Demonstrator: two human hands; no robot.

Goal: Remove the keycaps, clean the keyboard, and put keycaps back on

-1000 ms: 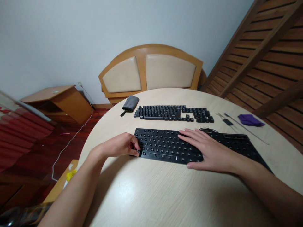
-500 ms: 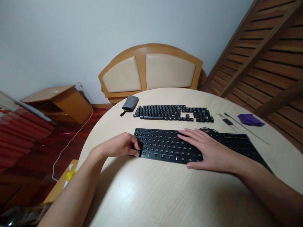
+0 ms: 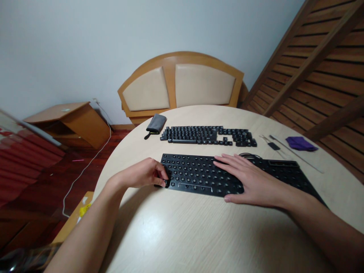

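Observation:
A black keyboard base (image 3: 196, 174) with its keycaps taken off lies on the round pale table (image 3: 182, 227). My left hand (image 3: 142, 173) is curled at the base's near left corner, its fingertips pinched on a small black keycap (image 3: 167, 183) at the bottom row. My right hand (image 3: 250, 182) lies flat and open on the middle of the base, fingers stretched to the left. The removed keycaps (image 3: 207, 135) are laid out in rows behind the base.
A grey pouch (image 3: 155, 124) lies left of the keycaps. At the far right are a small tool (image 3: 273, 145), a thin rod (image 3: 295, 154) and a purple cloth (image 3: 300, 143). A wooden chair back (image 3: 179, 85) stands behind the table. A white cable runs over the red floor at left.

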